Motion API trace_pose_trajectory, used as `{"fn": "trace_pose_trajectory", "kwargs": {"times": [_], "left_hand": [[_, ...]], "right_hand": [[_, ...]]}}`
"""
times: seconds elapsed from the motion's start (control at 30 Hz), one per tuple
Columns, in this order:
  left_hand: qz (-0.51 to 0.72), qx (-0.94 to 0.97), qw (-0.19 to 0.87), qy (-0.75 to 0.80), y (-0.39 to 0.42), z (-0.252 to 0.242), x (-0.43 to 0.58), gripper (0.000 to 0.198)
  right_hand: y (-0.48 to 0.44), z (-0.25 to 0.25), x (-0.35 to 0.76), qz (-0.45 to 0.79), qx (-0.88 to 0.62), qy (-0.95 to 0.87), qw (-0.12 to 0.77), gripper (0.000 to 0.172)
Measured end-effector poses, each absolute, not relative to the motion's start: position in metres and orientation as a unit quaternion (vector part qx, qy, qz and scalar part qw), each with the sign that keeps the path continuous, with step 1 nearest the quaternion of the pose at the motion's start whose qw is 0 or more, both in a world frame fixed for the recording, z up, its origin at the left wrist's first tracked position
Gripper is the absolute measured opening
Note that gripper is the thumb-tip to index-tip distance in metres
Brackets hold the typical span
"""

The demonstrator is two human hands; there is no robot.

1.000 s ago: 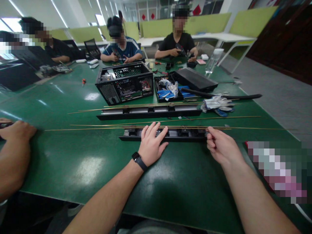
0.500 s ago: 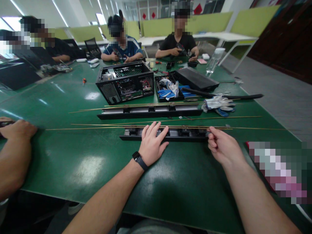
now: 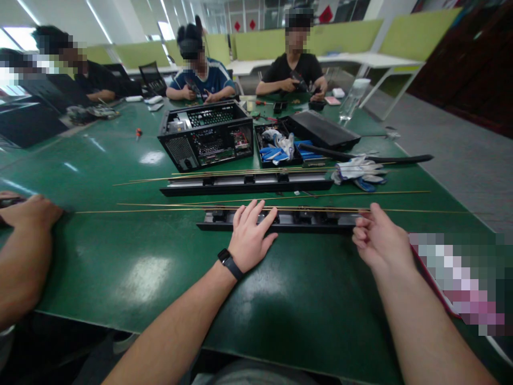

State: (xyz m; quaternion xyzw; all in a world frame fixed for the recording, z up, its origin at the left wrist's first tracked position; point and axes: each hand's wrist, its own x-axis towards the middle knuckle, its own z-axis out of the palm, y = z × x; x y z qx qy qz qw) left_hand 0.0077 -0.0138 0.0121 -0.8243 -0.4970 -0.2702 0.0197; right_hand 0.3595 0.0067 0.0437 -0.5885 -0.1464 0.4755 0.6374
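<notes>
My left hand (image 3: 253, 238) lies with its fingers spread over the near black rail (image 3: 312, 229), touching its upper edge and the thin brass rods (image 3: 336, 209) that run along it. A dark watch (image 3: 230, 263) is on that wrist. At the right end of the same rail, the thumb and fingers of my right hand (image 3: 380, 235) are closed in a pinch. What sits between these fingertips is too small and hidden to name. Beyond lies a second black rail (image 3: 244, 190), parallel to the first, with more brass rods along it.
Behind the rails stand an open computer case (image 3: 208, 136), a black box with gloves (image 3: 276, 147) and a black panel (image 3: 320, 128). More gloves (image 3: 360, 171) lie on the right, near a clear bottle (image 3: 352, 101). A co-worker's hand (image 3: 32, 211) is at left; others sit across the table.
My right hand has slid to the right along the rail, its fingers still pinched, towards the rail's end. My left hand has stayed in place.
</notes>
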Motion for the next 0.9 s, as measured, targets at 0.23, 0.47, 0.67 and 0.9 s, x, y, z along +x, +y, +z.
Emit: {"fn": "trace_pose_trajectory", "kwargs": {"times": [0.23, 0.47, 0.67, 0.9], "left_hand": [[-0.271, -0.823, 0.02, -0.499, -0.014, 0.012, 0.008, 0.071], [-0.27, -0.826, 0.021, -0.494, -0.014, 0.012, 0.008, 0.07], [-0.27, -0.824, 0.017, -0.497, -0.014, 0.013, 0.008, 0.071], [-0.267, -0.827, 0.018, -0.495, -0.014, 0.014, 0.007, 0.072]], "right_hand": [[0.0, 0.056, 0.327, 0.509, -0.595, -0.174, 0.597, 0.043], [-0.001, 0.059, 0.326, 0.512, -0.597, -0.174, 0.592, 0.037], [-0.002, 0.061, 0.325, 0.514, -0.592, -0.173, 0.596, 0.035], [-0.002, 0.064, 0.323, 0.508, -0.595, -0.158, 0.603, 0.026]]}}
